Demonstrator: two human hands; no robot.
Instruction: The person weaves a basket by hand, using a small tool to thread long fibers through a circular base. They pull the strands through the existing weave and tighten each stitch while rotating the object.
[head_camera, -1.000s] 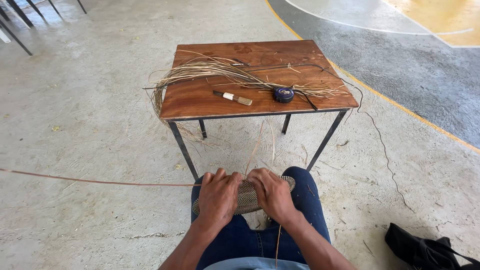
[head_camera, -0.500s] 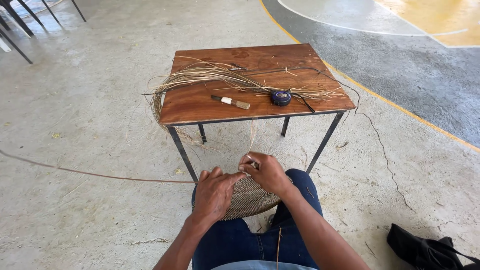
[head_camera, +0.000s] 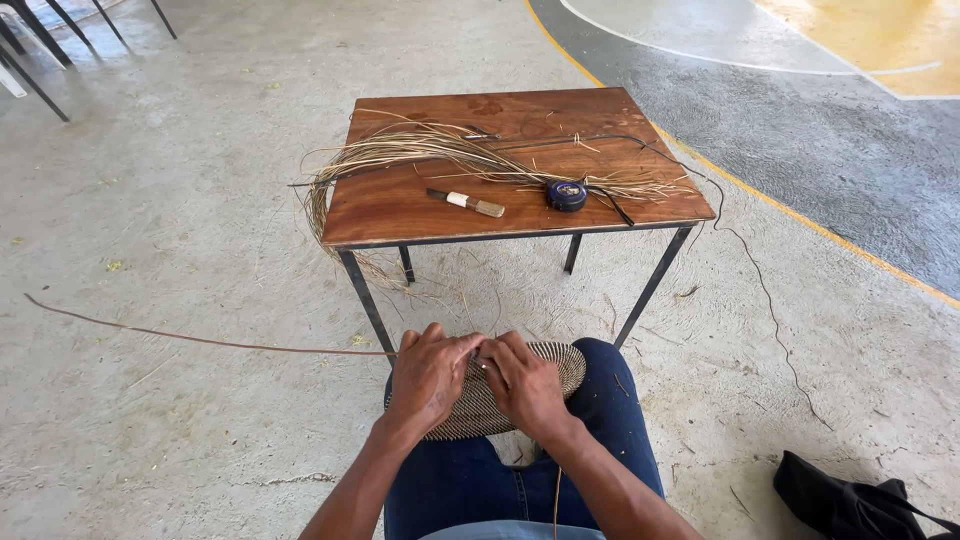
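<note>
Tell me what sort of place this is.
Probably a covered sports court or hall used for craft work. The bare concrete floor carries painted court lines and coloured zones; a small wooden table holds loose weaving fibres, and both hands work a woven disc on the lap.

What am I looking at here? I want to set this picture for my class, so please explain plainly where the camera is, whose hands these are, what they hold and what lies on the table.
The camera sits on a person's head and looks down, so both hands are that person's own. There is no machine. The person sits in blue jeans on a concrete floor. The left hand and right hand rest together on a round woven disc lying on the lap. A long thin strand runs from the hands out to the left. In front stands a small wooden table holding a bundle of dry fibres, a small knife-like tool and a tape measure. A black bag lies at lower right.
</note>
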